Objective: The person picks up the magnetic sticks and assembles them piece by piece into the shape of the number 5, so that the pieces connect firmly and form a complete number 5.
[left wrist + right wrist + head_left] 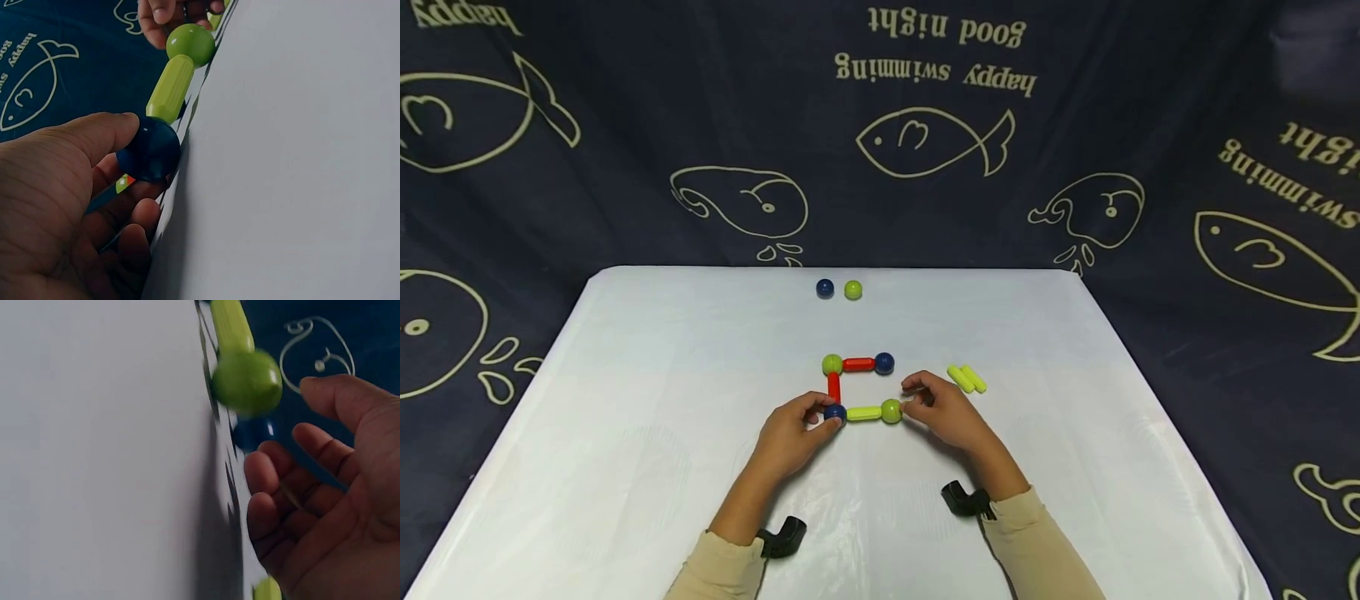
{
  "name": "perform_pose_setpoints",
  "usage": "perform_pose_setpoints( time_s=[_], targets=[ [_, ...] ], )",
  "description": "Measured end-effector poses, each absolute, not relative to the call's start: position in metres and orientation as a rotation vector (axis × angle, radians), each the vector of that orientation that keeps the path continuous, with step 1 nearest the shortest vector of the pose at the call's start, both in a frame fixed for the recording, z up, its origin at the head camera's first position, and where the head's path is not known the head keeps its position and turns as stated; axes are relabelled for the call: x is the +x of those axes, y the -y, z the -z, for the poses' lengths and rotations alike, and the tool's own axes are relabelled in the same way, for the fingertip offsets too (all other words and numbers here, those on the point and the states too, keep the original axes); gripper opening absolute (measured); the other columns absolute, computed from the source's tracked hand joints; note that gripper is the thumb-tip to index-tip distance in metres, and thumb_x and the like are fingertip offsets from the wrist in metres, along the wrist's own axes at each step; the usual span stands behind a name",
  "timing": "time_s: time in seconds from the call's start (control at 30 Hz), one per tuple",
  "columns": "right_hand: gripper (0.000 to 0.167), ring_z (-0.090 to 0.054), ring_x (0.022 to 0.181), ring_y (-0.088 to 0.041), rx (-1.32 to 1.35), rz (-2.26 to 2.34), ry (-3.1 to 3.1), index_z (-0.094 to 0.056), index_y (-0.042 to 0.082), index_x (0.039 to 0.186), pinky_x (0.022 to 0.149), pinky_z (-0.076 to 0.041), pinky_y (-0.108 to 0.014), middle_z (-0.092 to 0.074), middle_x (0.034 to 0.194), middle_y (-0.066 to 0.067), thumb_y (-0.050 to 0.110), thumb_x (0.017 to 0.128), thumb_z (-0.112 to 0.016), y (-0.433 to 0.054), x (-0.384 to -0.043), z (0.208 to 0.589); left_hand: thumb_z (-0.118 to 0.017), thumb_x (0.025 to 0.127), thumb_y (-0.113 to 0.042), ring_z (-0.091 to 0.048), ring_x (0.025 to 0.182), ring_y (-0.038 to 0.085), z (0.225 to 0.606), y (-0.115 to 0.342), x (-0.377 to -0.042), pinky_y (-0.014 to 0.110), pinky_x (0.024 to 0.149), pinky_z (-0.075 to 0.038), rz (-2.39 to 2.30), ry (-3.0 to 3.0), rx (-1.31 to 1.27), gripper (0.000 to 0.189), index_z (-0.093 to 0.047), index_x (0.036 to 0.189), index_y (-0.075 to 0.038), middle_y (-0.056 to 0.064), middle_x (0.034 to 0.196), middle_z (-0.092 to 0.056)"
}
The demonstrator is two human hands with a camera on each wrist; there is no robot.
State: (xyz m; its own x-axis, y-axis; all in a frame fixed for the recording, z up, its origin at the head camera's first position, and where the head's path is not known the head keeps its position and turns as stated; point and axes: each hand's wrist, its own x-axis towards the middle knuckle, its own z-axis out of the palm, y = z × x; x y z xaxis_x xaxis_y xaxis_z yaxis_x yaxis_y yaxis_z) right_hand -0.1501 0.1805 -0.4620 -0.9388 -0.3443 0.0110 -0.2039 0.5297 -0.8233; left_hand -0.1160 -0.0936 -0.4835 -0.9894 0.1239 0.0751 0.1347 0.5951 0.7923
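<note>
The left hand (53,200) pinched a dark blue ball (150,149) between thumb and fingers, other fingertips curled below it. A yellow-green rod (169,90) joined that ball to a green ball (190,45), which sat just beside the right hand (156,19) at the top edge. The white table (287,156) filled the right side; a dark cloth (100,84) with a pale outlined fish (25,94) showed at upper left.

White-covered table (595,417) before a navy cloth (895,221)
A cream-outlined fish (932,142) sits at twelve o'clock (lettering (936,75) above it upside down), a spouting whale (437,333) at nine.
</note>
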Motion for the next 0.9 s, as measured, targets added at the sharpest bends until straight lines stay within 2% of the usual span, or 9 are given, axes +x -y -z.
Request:
perform_pose_setpoints(
  time_s=[0.13, 0.4, 0.57, 0.77, 0.9],
  targets=[
    [0.031, -0.062, 0.085, -0.019, -0.382, 1.387, -2.686, -0.063, 0.004, 0.119, 0.070, -0.049, -0.033, -0.066, 0.095, -0.005, 0.016, 0.092, -0.071, -0.196, -0.153, 0.456, -0.078, 0.087, -0.023, -0.055, 0.081, 0.015, 0.484, 0.093, -0.117, 0.034, 0.069, -0.042, 1.389, 2.790, -0.229, 0.023, -0.070, 0.107, -0.020, -0.006, 0.086, -0.061],
    [0.034, -0.060, 0.087, -0.021, -0.265, 1.360, -2.797, -0.061, 0.005, 0.123, 0.068, -0.048, -0.034, -0.065, 0.099, -0.006, 0.024, 0.095, -0.069, -0.229, -0.156, 0.449, -0.078, 0.086, -0.024, -0.054, 0.080, 0.015, 0.482, 0.093, -0.117, 0.033, 0.069, -0.042, 1.380, 2.808, -0.218, 0.023, -0.070, 0.107, -0.020, -0.006, 0.085, -0.060],
    [0.033, -0.060, 0.087, -0.024, -0.232, 1.364, -2.844, -0.061, 0.004, 0.122, 0.065, -0.047, -0.033, -0.065, 0.101, -0.010, 0.020, 0.095, -0.069, -0.240, -0.156, 0.446, -0.079, 0.086, -0.024, -0.055, 0.080, 0.016, 0.482, 0.093, -0.118, 0.033, 0.070, -0.042, 1.382, 2.808, -0.217, 0.024, -0.071, 0.108, -0.020, -0.005, 0.085, -0.060],
    [0.035, -0.062, 0.100, -0.031, -0.271, 1.291, -2.901, -0.060, 0.001, 0.124, 0.074, -0.050, -0.041, -0.063, 0.116, -0.016, 0.016, 0.094, -0.070, -0.244, -0.157, 0.449, -0.079, 0.086, -0.023, -0.054, 0.079, 0.016, 0.482, 0.094, -0.118, 0.034, 0.069, -0.042, 1.381, 2.807, -0.223, 0.024, -0.070, 0.108, -0.020, -0.005, 0.084, -0.060],
    [0.037, -0.062, 0.105, -0.032, -0.291, 1.208, -2.921, -0.060, 0.001, 0.125, 0.083, -0.050, -0.046, -0.062, 0.119, -0.016, 0.017, 0.093, -0.071, -0.244, -0.159, 0.453, -0.079, 0.086, -0.023, -0.054, 0.079, 0.015, 0.482, 0.094, -0.118, 0.034, 0.069, -0.042, 1.383, 2.807, -0.226, 0.024, -0.070, 0.107, -0.019, -0.005, 0.084, -0.060]
  ],
)
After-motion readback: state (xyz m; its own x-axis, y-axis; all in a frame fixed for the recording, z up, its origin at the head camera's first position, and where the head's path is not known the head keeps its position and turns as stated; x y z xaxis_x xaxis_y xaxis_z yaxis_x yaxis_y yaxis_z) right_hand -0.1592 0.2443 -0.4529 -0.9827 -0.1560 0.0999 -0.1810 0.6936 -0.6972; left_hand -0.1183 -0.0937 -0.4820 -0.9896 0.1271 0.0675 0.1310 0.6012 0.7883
